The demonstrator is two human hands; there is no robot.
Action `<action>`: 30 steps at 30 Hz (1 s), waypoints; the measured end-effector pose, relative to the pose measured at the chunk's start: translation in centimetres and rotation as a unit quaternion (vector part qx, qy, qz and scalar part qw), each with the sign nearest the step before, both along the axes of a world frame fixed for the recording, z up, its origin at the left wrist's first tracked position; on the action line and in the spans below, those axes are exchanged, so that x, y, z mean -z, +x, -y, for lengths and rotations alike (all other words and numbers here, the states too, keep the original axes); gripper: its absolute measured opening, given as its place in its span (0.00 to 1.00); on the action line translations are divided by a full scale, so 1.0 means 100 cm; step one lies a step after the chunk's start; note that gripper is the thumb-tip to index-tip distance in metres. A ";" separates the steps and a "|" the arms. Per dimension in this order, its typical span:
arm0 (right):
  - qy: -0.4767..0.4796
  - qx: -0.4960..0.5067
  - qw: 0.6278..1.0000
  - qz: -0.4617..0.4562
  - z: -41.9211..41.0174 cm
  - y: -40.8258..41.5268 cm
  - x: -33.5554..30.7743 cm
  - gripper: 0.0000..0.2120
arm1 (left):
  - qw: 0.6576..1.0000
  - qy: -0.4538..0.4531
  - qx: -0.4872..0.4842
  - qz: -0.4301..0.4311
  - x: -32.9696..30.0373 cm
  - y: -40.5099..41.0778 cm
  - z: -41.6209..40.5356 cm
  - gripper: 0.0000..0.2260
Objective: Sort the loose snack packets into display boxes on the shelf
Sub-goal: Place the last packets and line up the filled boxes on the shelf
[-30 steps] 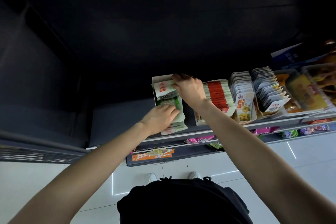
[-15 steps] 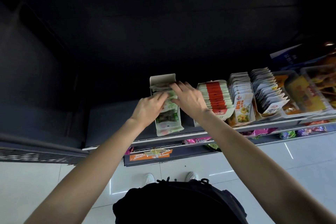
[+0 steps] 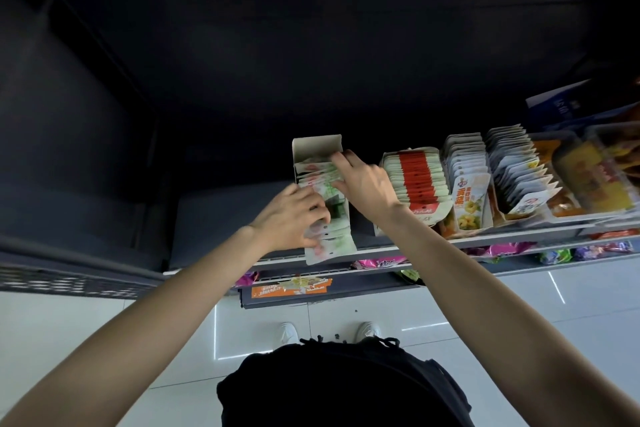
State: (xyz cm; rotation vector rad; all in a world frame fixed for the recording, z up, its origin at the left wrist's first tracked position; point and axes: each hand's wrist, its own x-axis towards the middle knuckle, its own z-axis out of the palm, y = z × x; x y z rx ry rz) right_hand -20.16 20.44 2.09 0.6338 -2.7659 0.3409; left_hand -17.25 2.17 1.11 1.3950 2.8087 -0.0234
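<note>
Packets: a row of green and white snack packets (image 3: 334,218) stands in an open cardboard display box (image 3: 317,146) on the shelf (image 3: 519,241), at the left end of the row of boxes.
Long axis: the row of packets runs from the front edge of the shelf toward the dark back. The packets lean and overlap like tiles, and the front one (image 3: 329,250) lies almost flat and sticks out over the shelf edge.
Box: its back flap stands upright behind the last packets; the long axis of the box follows the same front-to-back line.
Left hand: the left hand (image 3: 294,218) is at the left side of the row, near the front. Its grip is closed: the fingers curl around the front packets and hold them.
Right hand: the right hand (image 3: 360,184) is at the right side of the row, further back. Its fingers are bent over the tops of the rear packets and pinch them.
Neighbours: just to the right stands a box of red and white packets (image 3: 415,180), then a box of white packets with a yellow picture (image 3: 467,198), then grey and white packets (image 3: 516,173).
Change: half a second ago the left hand was higher on the row, close to the right hand. Now it is nearer to the front edge, and the two hands are more apart. The right hand stays near the back of the box.
</note>
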 end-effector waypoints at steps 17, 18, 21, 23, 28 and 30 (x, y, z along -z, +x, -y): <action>-0.008 0.013 1.000 0.011 0.002 0.001 0.003 0.23 | 0.997 0.013 -0.039 0.066 0.010 0.011 -0.006 0.09; -0.009 0.011 1.000 0.013 0.001 0.001 0.003 0.22 | 0.995 -0.007 -0.053 0.090 0.008 0.009 -0.006 0.07; -0.018 0.007 1.000 0.009 -0.001 0.001 0.003 0.23 | 0.980 -0.064 -0.092 0.163 0.000 0.002 -0.008 0.18; -0.013 0.000 1.000 -0.008 -0.002 0.000 0.003 0.26 | 0.973 -0.088 -0.104 0.185 -0.006 -0.005 -0.010 0.24; -0.024 -0.012 0.999 -0.026 -0.002 -0.003 0.007 0.33 | 0.972 -0.128 -0.101 0.170 -0.003 -0.009 -0.021 0.29; -0.023 -0.014 0.999 -0.033 -0.001 -0.004 0.008 0.33 | 0.971 -0.103 -0.106 0.186 -0.001 -0.009 -0.021 0.25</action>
